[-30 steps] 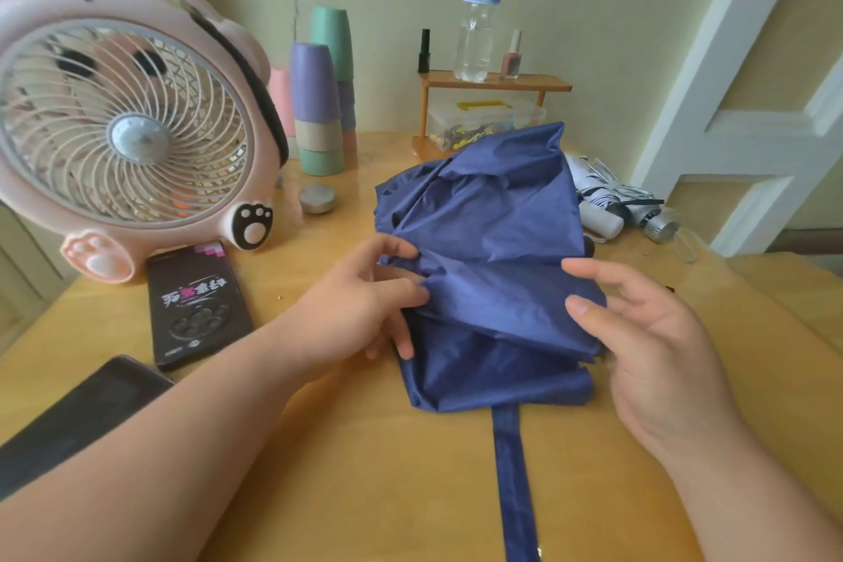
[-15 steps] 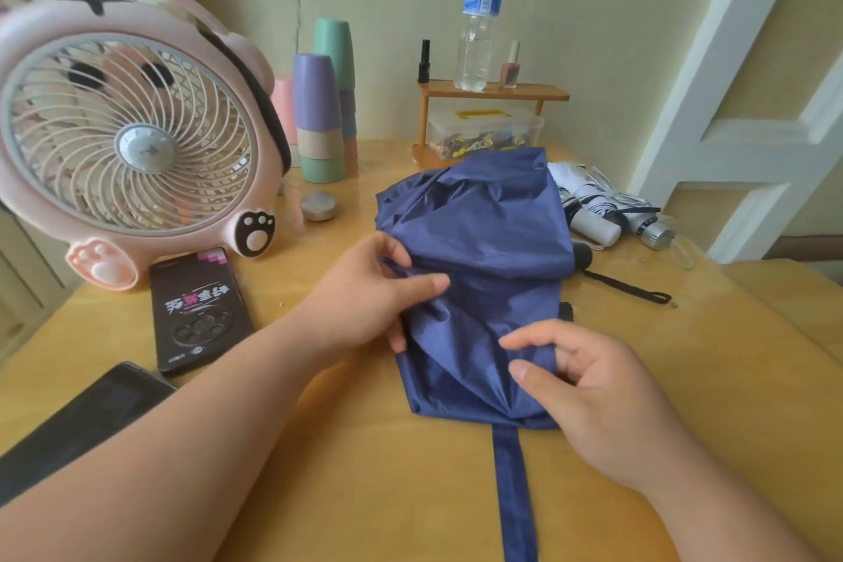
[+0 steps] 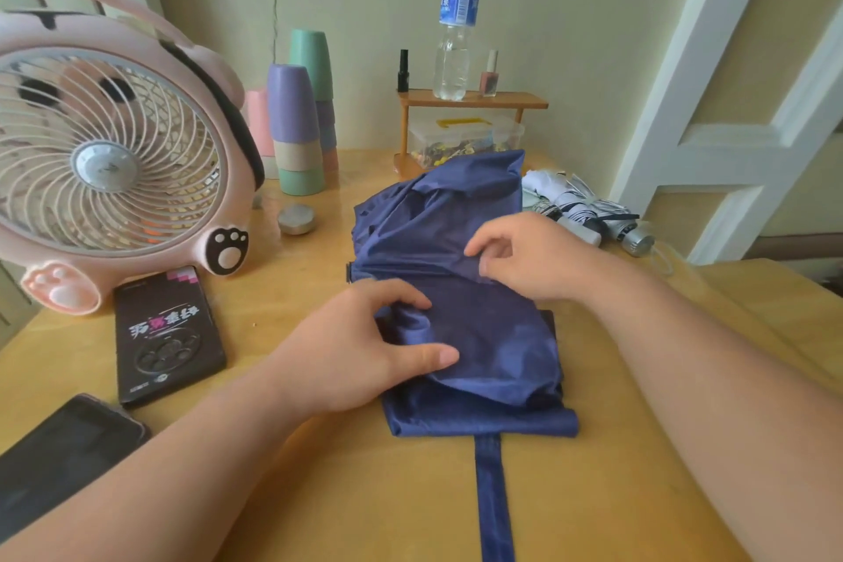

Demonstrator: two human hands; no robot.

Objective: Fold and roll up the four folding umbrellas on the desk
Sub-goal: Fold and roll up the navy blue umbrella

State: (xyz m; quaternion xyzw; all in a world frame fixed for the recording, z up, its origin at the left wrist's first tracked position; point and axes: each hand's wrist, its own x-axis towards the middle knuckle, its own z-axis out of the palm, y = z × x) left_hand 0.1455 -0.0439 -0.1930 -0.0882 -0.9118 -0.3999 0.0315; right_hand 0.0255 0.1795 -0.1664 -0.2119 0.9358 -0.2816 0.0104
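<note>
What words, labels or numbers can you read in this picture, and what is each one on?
Black box: large stylised white and pink characters, not legible; small print at its near edge, too small to read.
Water bottle, blue label: white characters and a barcode, too blurred to read.
No other text shows.

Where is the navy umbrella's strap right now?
In the head view the strap lies flat on the desk, just right of centre, running from the near edge of the navy umbrella toward the camera and off the bottom of frame.
</note>
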